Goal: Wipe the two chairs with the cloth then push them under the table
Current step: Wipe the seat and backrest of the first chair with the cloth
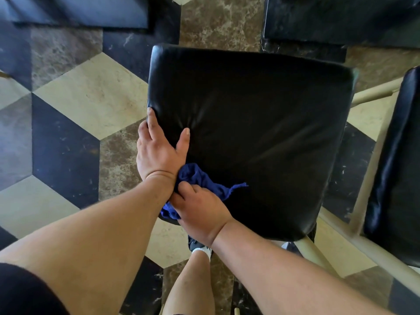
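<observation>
At the near corner of the seat: your right hand point(200, 214) is bunched shut on the blue cloth point(200, 178), pressing it onto the black chair point(250, 137).
Left hand point(159, 151): fingers curl over the seat's left edge with the thumb spread flat on top — a steadying hold on the chair, nothing carried in it.
Crossing wrists: your right knuckles touch your left wrist, so a wide stroke may knock the bracing hand loose and the chair may skid on the stone floor point(68, 123).
Cloth tail: a frayed end trails loose on the seat; it could drag dirt back over wiped parts.
Second chair point(395, 169): it stands just beside, to your right, with pale frame rails close — a hard push later could lock legs together.
Table point(341, 17): dark edges show ahead, but I cannot tell how much room is underneath.
Your foot point(200, 246): it sits under the seat's near edge — mind it.
</observation>
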### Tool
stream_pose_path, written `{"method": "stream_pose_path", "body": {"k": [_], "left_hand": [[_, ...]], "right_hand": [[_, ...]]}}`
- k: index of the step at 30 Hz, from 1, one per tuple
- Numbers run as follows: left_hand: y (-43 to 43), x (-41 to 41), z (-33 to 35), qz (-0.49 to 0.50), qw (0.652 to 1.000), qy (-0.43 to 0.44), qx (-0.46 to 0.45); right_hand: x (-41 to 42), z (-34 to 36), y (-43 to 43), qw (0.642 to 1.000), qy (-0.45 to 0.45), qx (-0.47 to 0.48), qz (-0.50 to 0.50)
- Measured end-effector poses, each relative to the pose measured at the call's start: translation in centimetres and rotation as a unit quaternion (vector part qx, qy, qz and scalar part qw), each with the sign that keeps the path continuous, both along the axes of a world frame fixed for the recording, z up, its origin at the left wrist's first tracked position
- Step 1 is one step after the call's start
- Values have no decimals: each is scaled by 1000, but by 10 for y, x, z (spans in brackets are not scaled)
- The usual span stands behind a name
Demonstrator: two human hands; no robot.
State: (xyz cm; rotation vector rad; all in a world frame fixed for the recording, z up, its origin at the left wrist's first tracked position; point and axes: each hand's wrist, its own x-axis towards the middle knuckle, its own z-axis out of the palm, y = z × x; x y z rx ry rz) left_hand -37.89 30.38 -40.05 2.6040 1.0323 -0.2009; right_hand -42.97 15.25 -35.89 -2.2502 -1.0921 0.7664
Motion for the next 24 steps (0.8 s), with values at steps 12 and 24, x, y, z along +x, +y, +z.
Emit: {"method": "stream_pose_path", "body": {"k": [12, 24], "left_hand": [[-2, 1, 0, 21, 1000, 17, 7], [-4, 2, 7, 36, 999, 9, -7]], "right_hand": [[45, 14, -67, 987, -8, -45, 154], [151, 39, -190, 941, -36, -218, 257]]}}
